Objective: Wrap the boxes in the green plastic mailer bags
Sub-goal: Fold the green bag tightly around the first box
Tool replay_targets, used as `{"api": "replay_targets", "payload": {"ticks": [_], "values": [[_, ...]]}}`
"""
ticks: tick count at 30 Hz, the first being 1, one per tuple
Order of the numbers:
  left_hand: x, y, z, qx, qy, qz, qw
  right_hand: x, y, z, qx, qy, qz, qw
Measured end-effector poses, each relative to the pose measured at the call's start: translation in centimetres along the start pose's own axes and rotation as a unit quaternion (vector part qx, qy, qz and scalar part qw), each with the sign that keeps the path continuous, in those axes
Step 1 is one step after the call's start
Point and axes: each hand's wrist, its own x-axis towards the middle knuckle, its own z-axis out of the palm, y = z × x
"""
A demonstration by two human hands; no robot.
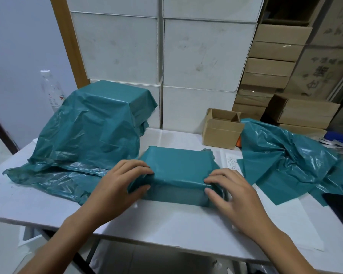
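Observation:
A box wrapped in a green mailer bag [178,171] lies in the middle of the white table [166,224]. My left hand [121,186] grips its near left corner, fingers on top and thumb on the front face. My right hand [230,192] holds the near right corner the same way, pressing the plastic down. A taller stack covered by loose green bags [95,127] stands at the left. A crumpled heap of green mailer bags [285,161] lies at the right.
A small open cardboard box [222,129] sits behind the wrapped box. White cartons [202,56] are stacked against the back, brown cartons [275,56] at the right. A clear plastic bottle [51,89] stands far left. A paper sheet [233,161] lies under the right heap.

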Motion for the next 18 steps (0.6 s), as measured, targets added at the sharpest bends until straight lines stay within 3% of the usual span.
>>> {"api": "replay_targets", "payload": {"ticks": [11,18], "values": [[11.5,-4.8,3.8,0.166,0.034,-0.124,0.978,11.9,4.2,6.6,-0.009,0.083,0.096,0.992],[16.8,-6.5,5.9,0.156,-0.002,-0.198,0.968,15.8,4.7,8.9,-0.061,0.100,0.162,0.980]]}}
